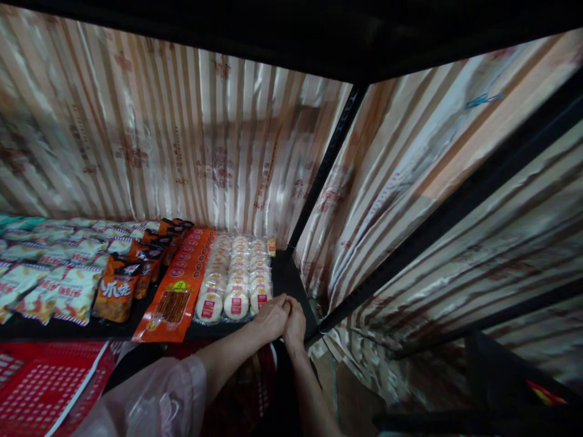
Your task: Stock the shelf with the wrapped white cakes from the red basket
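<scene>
My left hand [273, 318] and my right hand [295, 323] meet at the right end of a black shelf [291, 276], fingers curled together. Whatever may be between the fingers is too small or hidden to name. Just left of them lie rows of round white packaged cakes [235, 303] with red labels. Beside the cakes is a long orange packet [175, 291] with brown sticks showing through its window. Farther left stand orange and black snack bags [116, 291], then many white snack bags [77, 288].
A red basket [45, 382] sits below the shelf at the left. Black metal posts [325, 164] rise at the shelf's corner. Striped curtains [218, 139] hang behind and to the right. A dark upper shelf [273, 30] spans the top.
</scene>
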`<action>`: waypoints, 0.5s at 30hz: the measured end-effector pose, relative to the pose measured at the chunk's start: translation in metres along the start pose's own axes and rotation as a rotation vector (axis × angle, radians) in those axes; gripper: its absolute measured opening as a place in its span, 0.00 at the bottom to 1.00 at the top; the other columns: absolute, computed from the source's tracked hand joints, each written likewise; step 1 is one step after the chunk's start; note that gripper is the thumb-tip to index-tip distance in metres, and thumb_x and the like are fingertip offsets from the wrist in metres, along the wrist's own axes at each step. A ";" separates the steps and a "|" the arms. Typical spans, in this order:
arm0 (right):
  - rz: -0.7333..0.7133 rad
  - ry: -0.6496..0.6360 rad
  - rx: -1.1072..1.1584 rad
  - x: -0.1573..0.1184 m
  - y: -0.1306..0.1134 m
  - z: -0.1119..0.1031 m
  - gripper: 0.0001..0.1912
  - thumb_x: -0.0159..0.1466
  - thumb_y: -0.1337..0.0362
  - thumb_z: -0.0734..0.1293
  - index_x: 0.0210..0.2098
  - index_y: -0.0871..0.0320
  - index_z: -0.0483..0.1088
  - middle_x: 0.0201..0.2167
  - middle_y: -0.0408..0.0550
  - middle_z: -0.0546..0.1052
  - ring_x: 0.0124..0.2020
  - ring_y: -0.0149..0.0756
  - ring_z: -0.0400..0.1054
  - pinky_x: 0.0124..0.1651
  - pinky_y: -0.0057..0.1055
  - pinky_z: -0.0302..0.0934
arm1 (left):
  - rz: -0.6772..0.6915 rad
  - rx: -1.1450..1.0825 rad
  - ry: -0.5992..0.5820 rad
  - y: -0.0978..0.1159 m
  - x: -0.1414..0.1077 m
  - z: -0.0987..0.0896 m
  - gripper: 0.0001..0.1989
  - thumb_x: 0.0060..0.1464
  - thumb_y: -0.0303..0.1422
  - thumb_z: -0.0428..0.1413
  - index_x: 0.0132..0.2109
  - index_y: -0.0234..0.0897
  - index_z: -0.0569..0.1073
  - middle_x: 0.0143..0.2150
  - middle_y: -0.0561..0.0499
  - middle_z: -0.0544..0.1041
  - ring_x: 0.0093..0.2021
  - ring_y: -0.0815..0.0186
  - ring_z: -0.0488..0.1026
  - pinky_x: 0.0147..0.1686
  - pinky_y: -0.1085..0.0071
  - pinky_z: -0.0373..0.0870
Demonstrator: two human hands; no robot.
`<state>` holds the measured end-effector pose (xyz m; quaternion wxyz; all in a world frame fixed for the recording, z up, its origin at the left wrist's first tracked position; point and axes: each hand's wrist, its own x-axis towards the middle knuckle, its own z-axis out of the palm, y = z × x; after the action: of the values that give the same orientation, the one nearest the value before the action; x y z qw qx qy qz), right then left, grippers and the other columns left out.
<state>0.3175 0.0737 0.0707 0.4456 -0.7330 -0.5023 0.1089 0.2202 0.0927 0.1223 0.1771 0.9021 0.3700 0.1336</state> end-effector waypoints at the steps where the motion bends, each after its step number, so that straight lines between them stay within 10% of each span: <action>1: 0.003 -0.002 0.009 -0.006 0.000 -0.001 0.19 0.55 0.65 0.55 0.40 0.63 0.72 0.37 0.55 0.76 0.39 0.40 0.70 0.44 0.33 0.63 | 0.004 0.004 0.002 0.001 -0.006 0.002 0.20 0.57 0.23 0.42 0.54 0.26 0.67 0.58 0.36 0.67 0.57 0.57 0.65 0.58 0.65 0.64; 15: 0.071 -0.044 0.039 -0.097 -0.004 0.014 0.19 0.59 0.61 0.53 0.40 0.61 0.70 0.38 0.55 0.74 0.40 0.39 0.68 0.46 0.33 0.61 | -0.158 -0.121 -0.037 -0.004 -0.091 0.040 0.21 0.61 0.27 0.40 0.59 0.28 0.63 0.62 0.39 0.62 0.61 0.58 0.60 0.61 0.65 0.59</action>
<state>0.2606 0.0010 0.0383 0.4443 -0.7390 -0.4835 0.1507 0.1702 0.0214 0.0747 0.2482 0.8600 0.4281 0.1247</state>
